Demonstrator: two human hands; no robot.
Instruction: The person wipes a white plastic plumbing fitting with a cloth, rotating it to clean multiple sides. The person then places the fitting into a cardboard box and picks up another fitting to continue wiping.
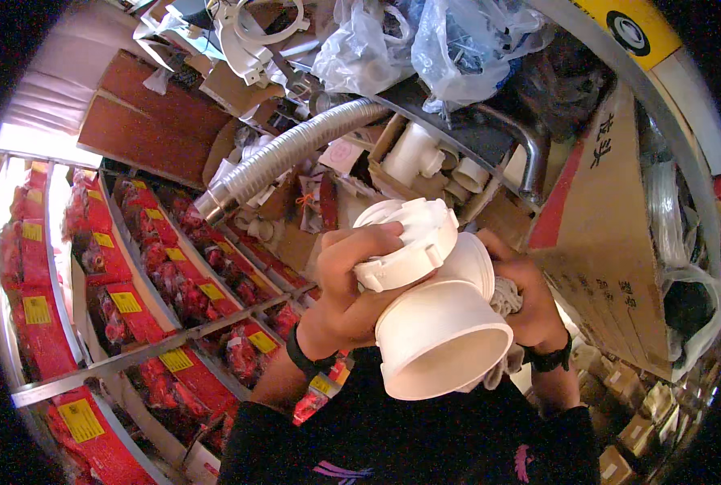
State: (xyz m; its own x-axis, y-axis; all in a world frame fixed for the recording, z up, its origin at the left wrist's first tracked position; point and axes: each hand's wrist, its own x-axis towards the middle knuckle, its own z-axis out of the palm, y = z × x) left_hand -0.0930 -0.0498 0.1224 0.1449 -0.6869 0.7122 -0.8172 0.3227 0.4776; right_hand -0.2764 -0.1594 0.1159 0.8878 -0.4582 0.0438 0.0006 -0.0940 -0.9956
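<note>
A white plastic pipe fitting point(439, 330) is held up in front of my body, its wide round mouth facing down toward me. My left hand point(342, 285) grips a white ribbed screw cap point(406, 245) at the fitting's upper left, with the thumb across its top. Whether the cap is seated on the fitting or apart from it, I cannot tell. On the far side my right hand point(527, 294) grasps the fitting, and most of its fingers are hidden behind it. A greyish knit cloth point(506, 297) is bunched between that hand and the fitting.
Shelves of red boxes point(124, 303) with yellow labels line the left. Beyond my hands lie a flexible metal duct point(299, 145), a carton of white pipe fittings point(412, 154), and plastic bags point(457, 54). A large cardboard box point(609, 254) stands close on the right.
</note>
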